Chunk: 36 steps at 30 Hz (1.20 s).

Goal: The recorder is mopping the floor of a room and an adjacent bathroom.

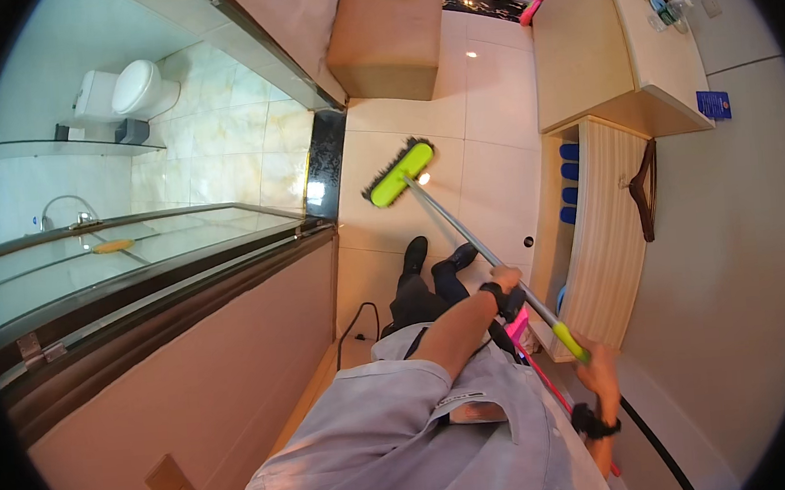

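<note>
A long-handled floor brush with a lime-green head [401,174] and dark bristles lies against the pale tiles beyond my feet. Its metal pole [463,230] slants back towards me on the right. My left hand [505,279] is wrapped around the pole partway along. At the pole's upper end, my right hand [597,362] grips the lime-green handle sleeve [570,340]. Both wrists wear black bands. Below my left wrist, a pink tool [519,325] with a pinkish-red pole [545,378] leans close to my right side.
A brown upholstered bench [388,33] stands ahead. On the right are a wooden cabinet [579,41] and a shelf unit [606,230] holding blue slippers [568,172]. To the left, a black threshold [324,161] borders a bathroom with a toilet [138,89]. A black cable [350,326] loops near my legs.
</note>
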Available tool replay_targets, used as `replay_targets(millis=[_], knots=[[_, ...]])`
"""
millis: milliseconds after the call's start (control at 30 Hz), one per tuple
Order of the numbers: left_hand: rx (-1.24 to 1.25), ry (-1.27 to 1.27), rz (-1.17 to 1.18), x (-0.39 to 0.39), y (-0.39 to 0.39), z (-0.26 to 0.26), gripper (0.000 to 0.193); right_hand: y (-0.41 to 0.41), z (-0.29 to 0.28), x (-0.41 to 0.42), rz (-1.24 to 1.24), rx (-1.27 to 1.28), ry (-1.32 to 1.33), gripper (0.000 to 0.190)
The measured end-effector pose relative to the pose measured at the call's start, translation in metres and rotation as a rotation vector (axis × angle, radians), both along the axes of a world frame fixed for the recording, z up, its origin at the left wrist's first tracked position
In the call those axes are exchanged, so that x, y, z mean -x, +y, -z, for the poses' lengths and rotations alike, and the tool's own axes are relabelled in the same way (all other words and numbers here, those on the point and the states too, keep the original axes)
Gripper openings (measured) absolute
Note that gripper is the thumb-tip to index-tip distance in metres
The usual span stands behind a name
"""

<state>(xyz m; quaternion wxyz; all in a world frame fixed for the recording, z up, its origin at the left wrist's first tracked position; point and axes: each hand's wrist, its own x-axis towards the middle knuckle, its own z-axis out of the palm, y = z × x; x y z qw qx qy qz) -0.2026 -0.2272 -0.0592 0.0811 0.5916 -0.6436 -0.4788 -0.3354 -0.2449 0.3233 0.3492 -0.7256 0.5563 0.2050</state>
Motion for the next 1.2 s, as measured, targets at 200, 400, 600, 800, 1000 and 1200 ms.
replay_targets(millis=[200,400,600,800,1000,1200], knots=[[-0.815,1.02,-0.814,0.026,-0.008,-0.042,0.016,-0.011,-0.062,0.004,0.029,0.096,-0.097,0.047],[0.124,0.458,-0.476,-0.033,0.036,0.057,0.025,-0.029,-0.036,-0.061,-0.196,0.047,-0.178,0.046],[-0.792,0.845,-1.538,-0.155,0.026,-0.078,0.021,-0.013,0.098,-0.096,-0.228,-0.02,-0.332,0.046],[-0.774,0.789,-1.615,-0.2,0.057,-0.033,0.024,0.018,0.214,-0.183,-0.374,0.065,-0.437,0.048],[-0.735,0.644,-1.297,-0.198,0.056,-0.033,0.022,0.015,0.196,-0.192,-0.298,-0.041,-0.28,0.036],[-0.83,0.922,-1.171,-0.121,0.006,-0.057,0.029,-0.041,0.15,-0.097,-0.328,0.029,-0.144,0.053]])
